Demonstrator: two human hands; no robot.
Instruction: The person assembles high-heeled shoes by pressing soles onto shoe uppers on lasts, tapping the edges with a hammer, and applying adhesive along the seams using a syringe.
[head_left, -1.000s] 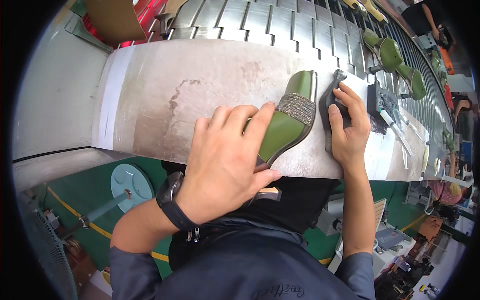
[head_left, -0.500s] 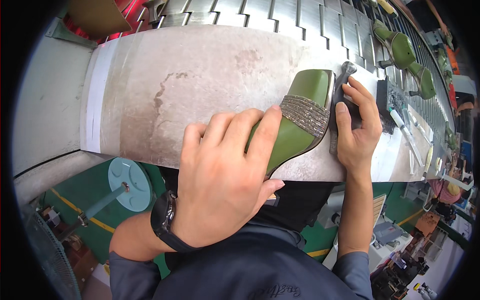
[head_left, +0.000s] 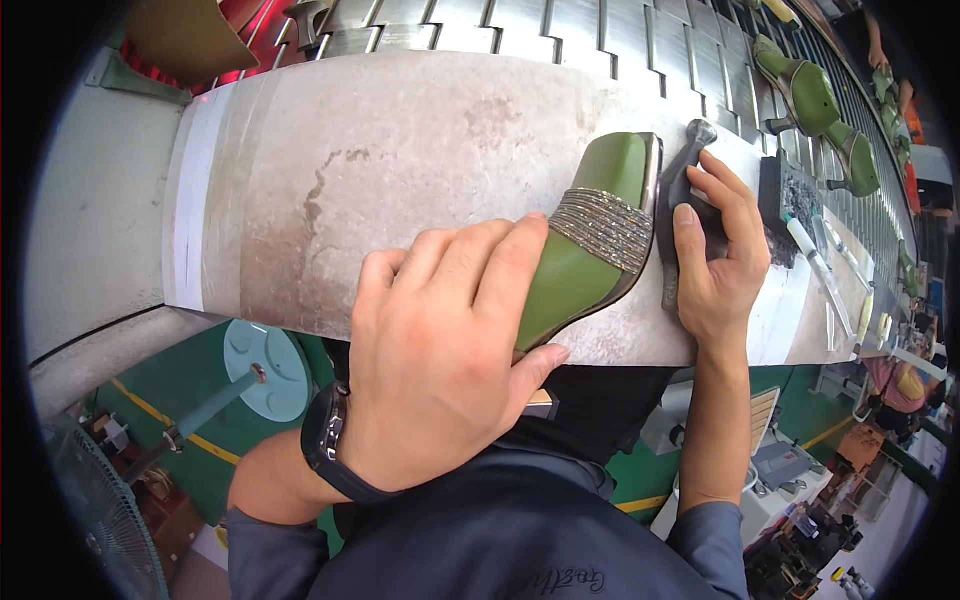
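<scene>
A green high-heeled shoe [head_left: 575, 285] with a square toe and a glittery strap lies on its side on the worktable, toe pointing away from me. My left hand [head_left: 435, 345], wearing a black watch, is closed around its heel end, and the palm hides the heel. Just right of the sole lies a dark metal shoemaker's hammer [head_left: 676, 185], its rounded face at the far end. My right hand [head_left: 725, 265] is curled around the hammer's short handle, which the fingers partly hide. A narrow gap separates the hammer from the sole.
A metal slat conveyor [head_left: 570, 30] runs behind the pale worktable [head_left: 420, 130]. More green shoes [head_left: 808, 92] rest on it at right. A black block [head_left: 774, 195] and syringes [head_left: 822, 265] lie right of my hand. Below left are a pale blue round disc [head_left: 262, 365] and a fan [head_left: 90, 510].
My left hand has drawn the shoe slightly left and nearer, widening the gap to the hammer. The right hand stays on the hammer; the whole view has shifted a little.
</scene>
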